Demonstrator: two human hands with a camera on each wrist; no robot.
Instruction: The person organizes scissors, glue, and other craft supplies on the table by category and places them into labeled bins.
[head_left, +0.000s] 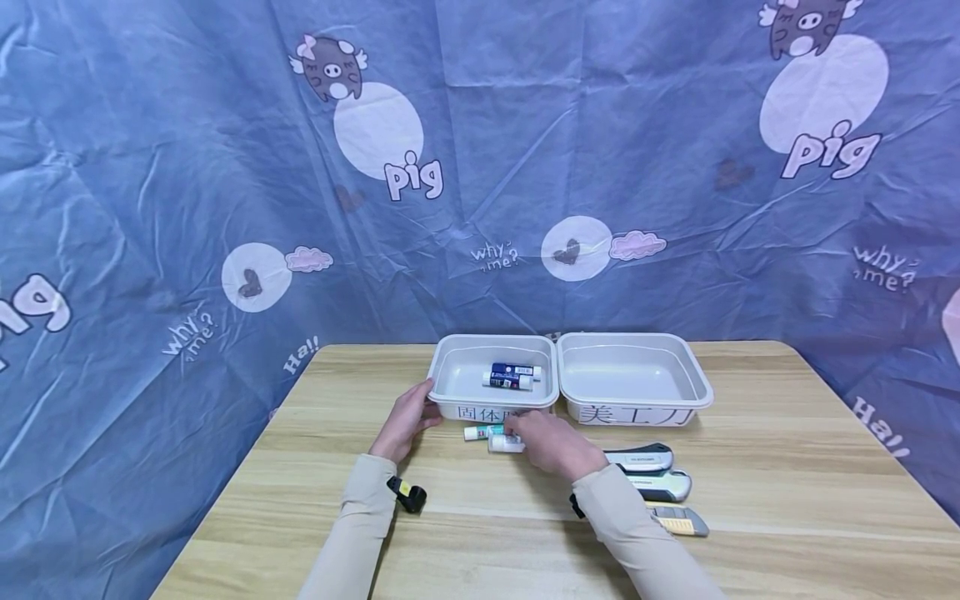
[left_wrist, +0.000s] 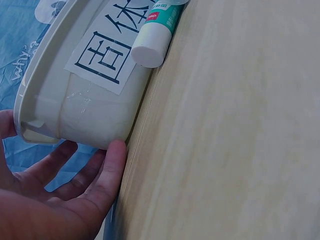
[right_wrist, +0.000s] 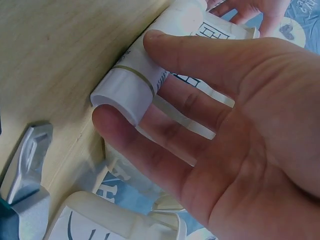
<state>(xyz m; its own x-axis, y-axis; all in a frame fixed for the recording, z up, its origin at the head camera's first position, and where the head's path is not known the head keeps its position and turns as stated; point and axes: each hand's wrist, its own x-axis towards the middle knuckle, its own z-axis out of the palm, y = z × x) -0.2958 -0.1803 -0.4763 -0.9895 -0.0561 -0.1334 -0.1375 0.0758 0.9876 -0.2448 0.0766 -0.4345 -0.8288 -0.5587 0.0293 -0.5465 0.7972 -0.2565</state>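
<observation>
the right hand (head_left: 551, 442) has its grip closed round a white stick (head_left: 504, 444) lying on the table (head_left: 450, 533), thumb along one side and fingers curled behind; whether it bears any weight yet, i cannot tell. taking the right hand as the clock's centre in the head view, a teal stick (head_left: 480, 432) lies at nine o'clock, just beside the white one and partly hidden by the fingers. further out at nine, the left hand (head_left: 405, 421) has its fingers apart, their tips touching the corner of the left tray (head_left: 459, 371), which sits between ten and eleven. inside it lie two navy sticks (head_left: 507, 381); at two o'clock stands the right tray (head_left: 630, 375), with no cutter seen in it. three cutters (head_left: 660, 485) lie near four o'clock, partly behind the sleeve (head_left: 630, 529). the work looks partway along, by my judgement: two sticks are in, while the white and teal ones and all three cutters remain outside the trays.
</observation>
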